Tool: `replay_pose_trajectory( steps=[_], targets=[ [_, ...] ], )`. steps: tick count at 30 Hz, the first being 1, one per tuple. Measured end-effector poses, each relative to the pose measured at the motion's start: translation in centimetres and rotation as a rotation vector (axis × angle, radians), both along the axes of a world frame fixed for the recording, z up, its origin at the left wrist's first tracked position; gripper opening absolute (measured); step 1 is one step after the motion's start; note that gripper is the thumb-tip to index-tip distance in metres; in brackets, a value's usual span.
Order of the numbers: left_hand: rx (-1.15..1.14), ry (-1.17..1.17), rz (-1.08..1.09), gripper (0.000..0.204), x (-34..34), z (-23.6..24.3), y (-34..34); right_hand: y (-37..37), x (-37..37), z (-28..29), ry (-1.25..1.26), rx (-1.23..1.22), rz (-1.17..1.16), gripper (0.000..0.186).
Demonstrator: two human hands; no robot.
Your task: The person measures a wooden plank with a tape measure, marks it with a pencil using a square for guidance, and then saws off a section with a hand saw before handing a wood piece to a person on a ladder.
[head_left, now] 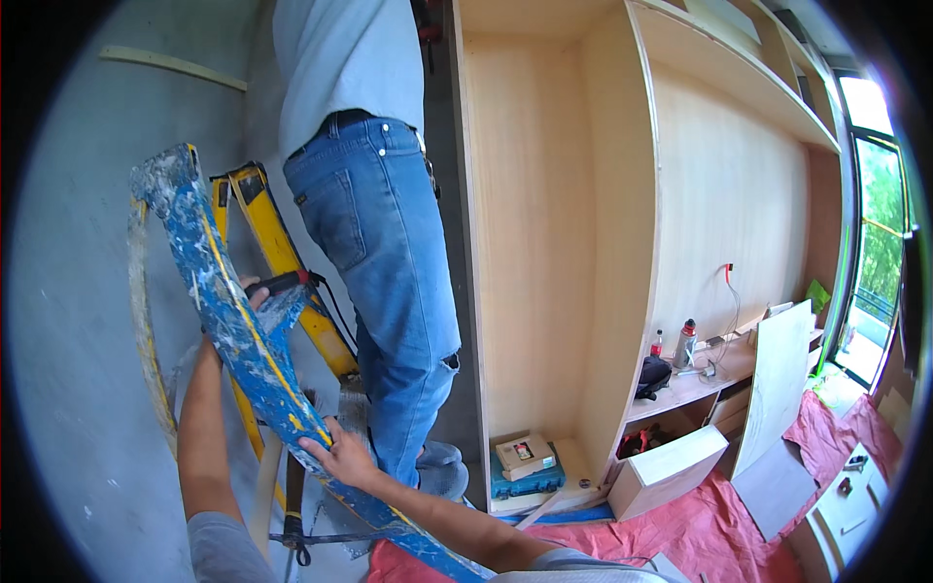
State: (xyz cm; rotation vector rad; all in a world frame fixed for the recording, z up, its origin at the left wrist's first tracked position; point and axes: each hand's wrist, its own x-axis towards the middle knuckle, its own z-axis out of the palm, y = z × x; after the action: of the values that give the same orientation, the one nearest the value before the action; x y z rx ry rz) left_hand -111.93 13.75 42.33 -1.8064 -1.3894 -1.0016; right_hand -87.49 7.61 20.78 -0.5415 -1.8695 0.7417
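Note:
My left hand [255, 292] reaches behind a blue, paint-spattered stepladder rail [233, 306]. Its fingers, partly covered by the rail, close round the end of a black-and-red corded tool [285, 283]. The tool's exact kind is unclear; its black cord hangs beside the yellow ladder side [275, 228]. Lower down, my right hand [340, 455] grips the edge of the blue rail, thumb and fingers around it. Just beyond the ladder stands a person in jeans [374, 253], back to me, with feet at the ladder's lower part and upper body out of view.
A tall open plywood cabinet [530, 243] stands to the right, with a beige case [525, 453] on a teal case at its base. A pulled-out drawer [671, 471], leaning white panel [773, 384] and red floor sheeting [680, 534] lie farther right. Grey wall [78, 321] bounds the left.

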Motion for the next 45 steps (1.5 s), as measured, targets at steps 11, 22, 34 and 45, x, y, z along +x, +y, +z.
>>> replay_pose_trajectory(
  steps=[11, 22, 34, 45],
  targets=[
    [-0.191, -0.284, -0.090, 0.025, 1.7, 1.6, -1.1, -0.6, 0.0, 0.1, 0.049, -0.046, 0.064, 0.048],
    [0.027, -0.168, -0.205, 0.042, -0.1, -0.4, 0.9, -0.2, 0.1, 0.1, 0.052, -0.025, 0.032, 0.048],
    [-0.091, -0.134, -0.062, 0.028, 1.1, 0.7, -1.8, -0.7, -0.8, -0.3, 0.035, -0.050, 0.044, 0.050],
    [-0.182, 0.014, -0.051, 0.028, -9.2, 3.4, 9.5, -0.1, 0.9, 0.7, 0.138, 0.088, -0.028, 0.052]
  ],
)
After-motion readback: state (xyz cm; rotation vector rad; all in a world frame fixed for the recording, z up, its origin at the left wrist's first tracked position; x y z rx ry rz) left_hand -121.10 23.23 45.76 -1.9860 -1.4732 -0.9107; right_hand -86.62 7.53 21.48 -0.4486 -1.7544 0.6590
